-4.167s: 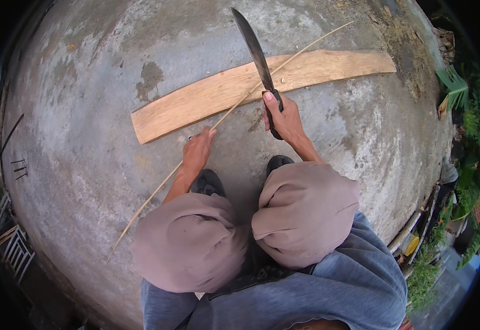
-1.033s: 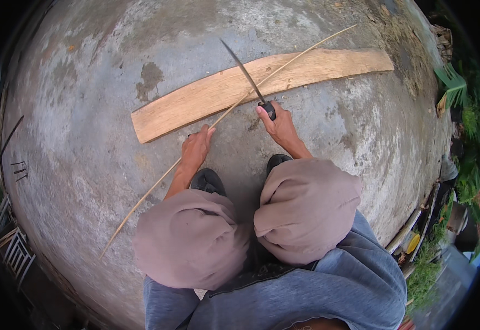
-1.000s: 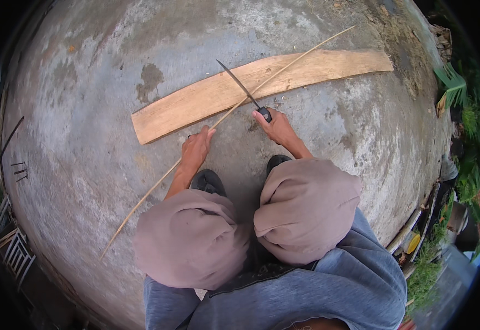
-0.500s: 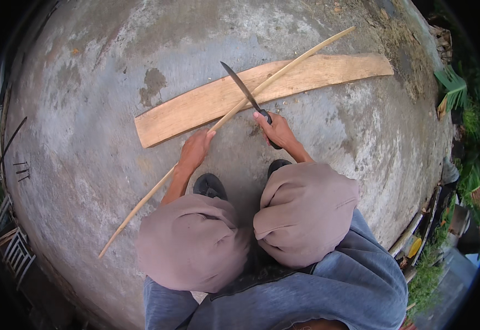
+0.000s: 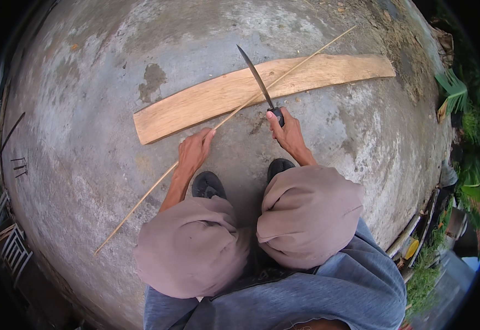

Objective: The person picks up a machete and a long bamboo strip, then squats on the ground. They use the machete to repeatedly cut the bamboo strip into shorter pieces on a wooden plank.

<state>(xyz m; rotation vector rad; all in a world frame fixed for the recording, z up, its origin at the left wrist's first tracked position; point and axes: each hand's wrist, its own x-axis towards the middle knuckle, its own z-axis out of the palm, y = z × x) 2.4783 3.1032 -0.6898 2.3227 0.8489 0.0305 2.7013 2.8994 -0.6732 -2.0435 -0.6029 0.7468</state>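
Note:
My left hand is closed around a long, thin strip of pale wood or bamboo. The strip runs from the lower left, through my fingers, to the upper right, with its narrow edge turned up. In my right hand is a knife with a dark blade and black handle, its tip pointing up and to the left. The blade crosses the strip; whether they touch, I cannot tell. Beneath both, a light-brown wooden board lies slantwise on the concrete, beyond my feet.
My dark shoes and bent knees are between and below my hands. A few dark metal pieces lie at the far left. Along the right edge are plants and a yellow object. Damp dirt marks the upper right.
The strip has turned from its broad face to its narrow edge. My right hand and the knife have moved up and slightly right along the strip, while the left hand stays nearly in place.

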